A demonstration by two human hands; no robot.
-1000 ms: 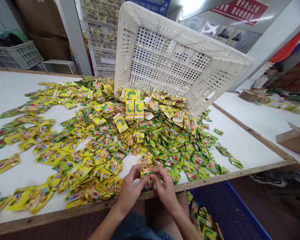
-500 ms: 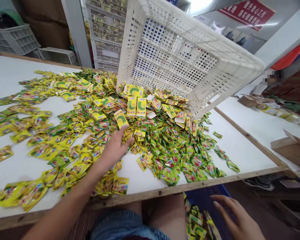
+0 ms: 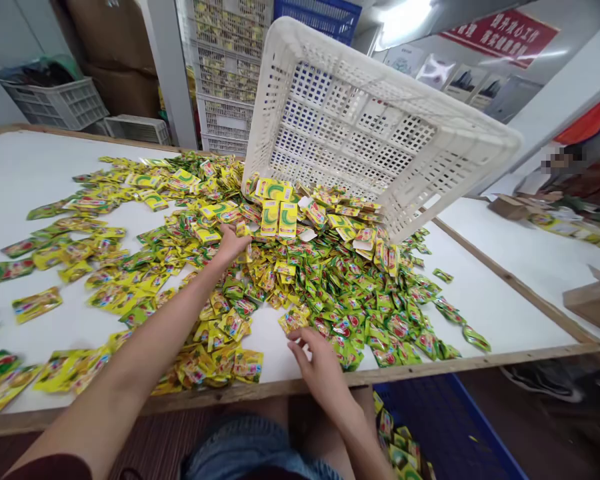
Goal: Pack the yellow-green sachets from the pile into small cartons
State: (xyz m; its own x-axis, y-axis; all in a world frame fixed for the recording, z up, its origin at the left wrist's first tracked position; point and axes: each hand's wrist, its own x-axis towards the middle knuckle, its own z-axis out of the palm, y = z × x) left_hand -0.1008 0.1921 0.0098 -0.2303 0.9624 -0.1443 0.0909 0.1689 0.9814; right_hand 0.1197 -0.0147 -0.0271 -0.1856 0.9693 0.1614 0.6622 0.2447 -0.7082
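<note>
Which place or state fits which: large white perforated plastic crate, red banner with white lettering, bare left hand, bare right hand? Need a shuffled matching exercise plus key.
1. Large white perforated plastic crate
2. Red banner with white lettering
3. Bare left hand
4. Bare right hand

A. High in the background, upper right
B. Close to the table's wooden front edge
C. Tilted, open side facing the camera
D. Fingers at a small yellow cardboard box

Pairs: 1-C, 2-A, 3-D, 4-B
</note>
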